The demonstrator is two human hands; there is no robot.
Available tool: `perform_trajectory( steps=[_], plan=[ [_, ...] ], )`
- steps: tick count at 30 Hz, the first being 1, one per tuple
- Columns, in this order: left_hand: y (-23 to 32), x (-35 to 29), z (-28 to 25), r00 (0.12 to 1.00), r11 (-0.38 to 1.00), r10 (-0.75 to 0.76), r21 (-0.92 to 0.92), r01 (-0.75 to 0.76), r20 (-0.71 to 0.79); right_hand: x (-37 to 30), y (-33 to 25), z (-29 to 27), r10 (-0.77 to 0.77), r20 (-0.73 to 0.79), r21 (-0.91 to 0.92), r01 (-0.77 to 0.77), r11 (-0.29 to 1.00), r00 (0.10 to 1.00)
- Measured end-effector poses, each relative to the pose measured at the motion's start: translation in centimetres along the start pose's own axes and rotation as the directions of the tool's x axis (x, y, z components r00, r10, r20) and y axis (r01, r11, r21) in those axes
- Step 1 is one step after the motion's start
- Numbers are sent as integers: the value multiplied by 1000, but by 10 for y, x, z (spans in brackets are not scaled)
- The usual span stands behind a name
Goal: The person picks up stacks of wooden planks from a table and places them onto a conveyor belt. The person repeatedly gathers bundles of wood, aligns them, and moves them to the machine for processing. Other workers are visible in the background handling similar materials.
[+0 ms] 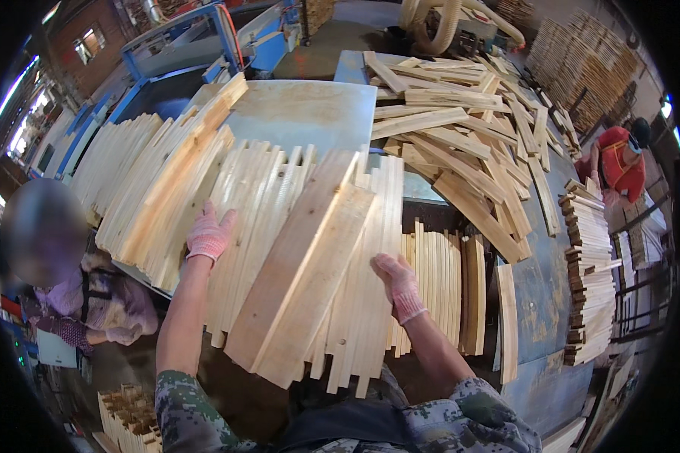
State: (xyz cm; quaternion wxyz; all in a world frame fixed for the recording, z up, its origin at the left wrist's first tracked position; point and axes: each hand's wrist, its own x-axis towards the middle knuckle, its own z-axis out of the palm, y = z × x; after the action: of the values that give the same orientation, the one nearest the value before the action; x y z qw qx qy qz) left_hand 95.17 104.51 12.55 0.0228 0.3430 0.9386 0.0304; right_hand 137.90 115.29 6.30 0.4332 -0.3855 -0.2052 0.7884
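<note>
Before me lies a row of pale wooden strips [238, 219], set side by side with uneven ends. Two wider boards [298, 264] lie slanted on top of it, the left one browner. My left hand [210, 235], in a pink-and-white knit glove, rests at the row's left side with fingers and thumb apart. At the right side, my right hand [399, 285], gloved alike, has its fingers curled against the outer strips; its fingertips are partly hidden. Left of my left hand stands another batch of strips [140, 204], with an orange-toned board [177, 177] among them.
A loose heap of boards [468, 136] covers the metal table [540, 302] at the right. Stacked strips [431, 287] stand below my right hand's side. One person [91, 302] is close at the left; another in red [619, 166] works at the far right. Blue machinery [181, 68] stands behind.
</note>
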Motion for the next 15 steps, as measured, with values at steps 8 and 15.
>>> perform_trajectory(
  steps=[8,15],
  plan=[
    [12,-51,-43,908,923,368,-197,-330,203,18,15,55,67,53,-31,-65,997,996],
    [101,-176,-92,862,906,402,1,-423,308,19,19,49,7,81,-99,1,995,997]
  ],
)
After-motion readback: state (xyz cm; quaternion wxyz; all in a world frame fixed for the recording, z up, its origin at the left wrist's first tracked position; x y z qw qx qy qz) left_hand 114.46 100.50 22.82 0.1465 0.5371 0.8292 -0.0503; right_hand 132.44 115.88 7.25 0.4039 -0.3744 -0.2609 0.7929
